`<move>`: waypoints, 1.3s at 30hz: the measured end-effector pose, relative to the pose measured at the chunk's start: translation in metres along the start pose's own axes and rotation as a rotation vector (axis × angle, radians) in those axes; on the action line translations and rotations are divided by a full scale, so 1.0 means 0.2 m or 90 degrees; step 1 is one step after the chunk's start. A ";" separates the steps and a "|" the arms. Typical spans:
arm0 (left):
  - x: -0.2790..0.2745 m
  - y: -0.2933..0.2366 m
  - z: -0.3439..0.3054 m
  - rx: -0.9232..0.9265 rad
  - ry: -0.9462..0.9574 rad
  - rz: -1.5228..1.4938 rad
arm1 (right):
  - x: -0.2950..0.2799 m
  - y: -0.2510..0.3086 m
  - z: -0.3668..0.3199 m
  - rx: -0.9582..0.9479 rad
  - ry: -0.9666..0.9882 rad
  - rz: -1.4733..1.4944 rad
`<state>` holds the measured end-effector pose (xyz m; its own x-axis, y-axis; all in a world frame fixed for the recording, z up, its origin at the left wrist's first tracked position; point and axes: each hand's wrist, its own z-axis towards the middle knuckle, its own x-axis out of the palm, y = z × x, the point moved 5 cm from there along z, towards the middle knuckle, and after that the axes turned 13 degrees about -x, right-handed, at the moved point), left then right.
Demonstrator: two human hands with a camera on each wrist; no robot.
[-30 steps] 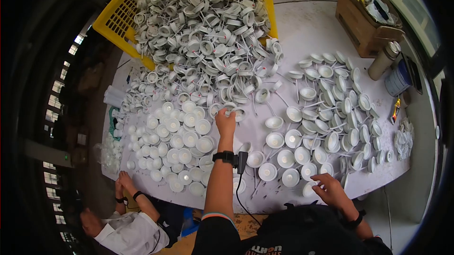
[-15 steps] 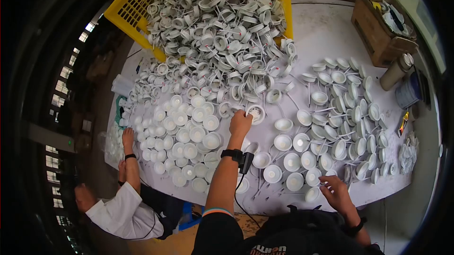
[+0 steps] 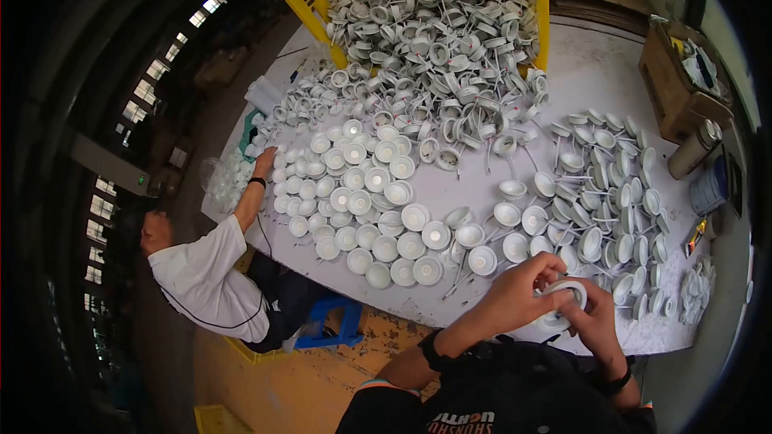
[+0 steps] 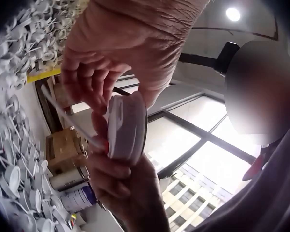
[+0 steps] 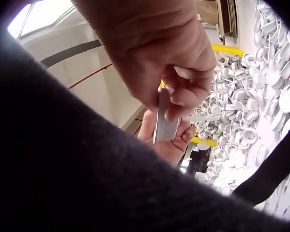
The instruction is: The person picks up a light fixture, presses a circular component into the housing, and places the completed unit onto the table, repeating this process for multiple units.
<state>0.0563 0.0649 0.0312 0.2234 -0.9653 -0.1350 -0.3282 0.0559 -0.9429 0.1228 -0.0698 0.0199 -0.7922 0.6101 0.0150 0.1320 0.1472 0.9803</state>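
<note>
Both hands are together near the table's front edge, holding one white round downlight housing point(image 4: 128, 128) between them. My left hand point(image 3: 515, 297) pinches its rim with thumb and fingertips. From the other side my right hand point(image 3: 599, 325) grips it, thumb on the ring. In the left wrist view a white cable point(image 4: 67, 116) sticks out of its back, with a bit of red at the base. The right wrist view shows the housing edge-on between the two hands. White cup-shaped lamps point(image 3: 483, 260) lie just left of the hands.
A yellow crate point(image 3: 542, 16) spills a heap of housings onto the table. White cups point(image 3: 378, 179) cover the left part; cabled lamps point(image 3: 591, 241) stand on the right. A cardboard box point(image 3: 679, 84), flask point(image 3: 696, 148) and tub point(image 3: 709, 193) line the right edge. Another person point(image 3: 209, 273) reaches over the left end.
My left hand has left the heap's edge with a housing and come back to my right hand, which now grips it too. The other person's arm has stretched out over the table.
</note>
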 end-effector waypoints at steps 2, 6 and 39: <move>0.08 0.00 -0.05 0.137 -0.059 -0.051 | -0.02 -0.01 -0.02 -0.030 -0.042 0.077; 0.22 0.02 -0.11 0.178 -0.113 0.129 | -0.10 -0.10 -0.06 -0.131 -0.203 0.223; 0.51 0.29 -0.05 -0.253 0.035 -0.162 | -1.62 -0.93 -0.67 0.019 -0.543 -0.707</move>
<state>0.0512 -0.0324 -0.0336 0.2968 -0.9483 0.1124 -0.5976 -0.2762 -0.7527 0.2759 -0.3987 -0.1403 0.1103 0.4434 -0.8895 -0.2966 0.8689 0.3963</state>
